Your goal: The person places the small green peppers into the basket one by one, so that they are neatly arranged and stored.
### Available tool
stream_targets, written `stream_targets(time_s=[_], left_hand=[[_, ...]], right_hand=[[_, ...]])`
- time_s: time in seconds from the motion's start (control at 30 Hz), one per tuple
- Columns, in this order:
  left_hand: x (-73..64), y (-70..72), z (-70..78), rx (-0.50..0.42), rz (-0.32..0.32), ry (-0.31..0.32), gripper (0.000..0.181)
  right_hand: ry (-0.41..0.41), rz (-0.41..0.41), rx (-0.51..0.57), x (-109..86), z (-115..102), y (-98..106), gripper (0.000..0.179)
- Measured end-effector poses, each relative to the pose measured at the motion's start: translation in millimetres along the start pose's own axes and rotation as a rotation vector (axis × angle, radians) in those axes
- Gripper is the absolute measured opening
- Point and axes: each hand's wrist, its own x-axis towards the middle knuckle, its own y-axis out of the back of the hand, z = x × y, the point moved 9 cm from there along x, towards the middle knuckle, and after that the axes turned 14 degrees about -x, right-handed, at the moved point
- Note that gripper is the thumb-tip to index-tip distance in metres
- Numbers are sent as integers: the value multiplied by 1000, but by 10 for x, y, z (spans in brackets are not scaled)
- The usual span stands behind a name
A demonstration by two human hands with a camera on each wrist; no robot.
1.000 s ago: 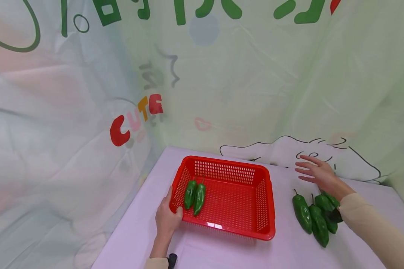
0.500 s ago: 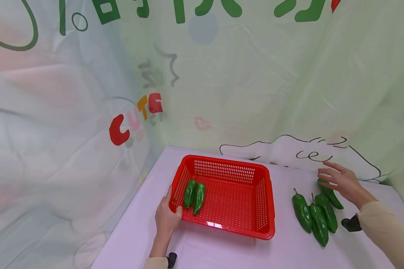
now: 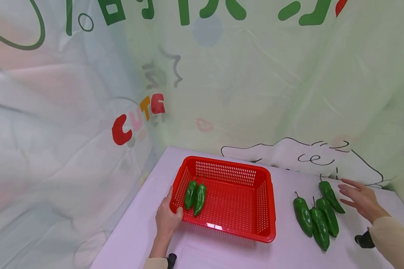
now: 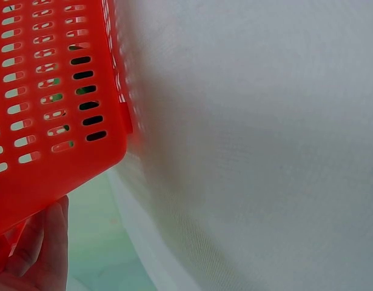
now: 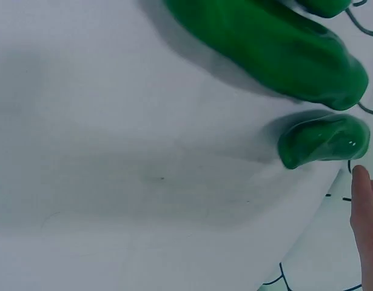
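On the table stands a red plastic basket (image 3: 232, 194) with slotted walls. My left hand (image 3: 167, 216) grips its left front corner, the thumb over the rim; the left wrist view shows fingers (image 4: 50, 242) against the basket wall (image 4: 47, 109). Inside, at the left, lie a green pepper (image 3: 190, 195) and another pepper (image 3: 199, 200), side by side. To the basket's right several more green peppers (image 3: 320, 228) lie grouped. My right hand (image 3: 361, 198) hovers just right of the farthest pepper (image 3: 330, 196), fingers extended and apart, holding nothing. In the right wrist view that pepper (image 5: 325, 140) sits near the fingertips.
A pale table (image 3: 131, 243) carries everything. Behind it hangs a printed cloth backdrop (image 3: 242, 93), and a side cloth (image 3: 54, 149) closes off the left. Dark wrist devices (image 3: 365, 240) are strapped at the cuffs.
My right hand has moved right and down, from left of the loose peppers, across the farthest one, to its right side. My left hand keeps its grip on the basket.
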Motion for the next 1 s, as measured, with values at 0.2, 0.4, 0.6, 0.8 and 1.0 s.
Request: stream_targets(time_s=[0.2, 0.4, 0.6, 0.8, 1.0], left_hand=[[-13, 3, -15, 1, -13, 19, 74], [-64, 14, -49, 7, -17, 39, 74], [-62, 10, -56, -1, -12, 44, 74], [-54, 1, -51, -8, -10, 36, 74], [-49, 0, -50, -7, -6, 32, 75]], right_hand=[[-100, 69, -25, 78, 241, -7, 79], [-163, 48, 14, 121, 389, -175, 77], [-184, 47, 28, 151, 450, -228, 78], [-213, 10, 39, 138, 524, -294, 82], [-221, 4, 51, 158, 575, -318, 85]])
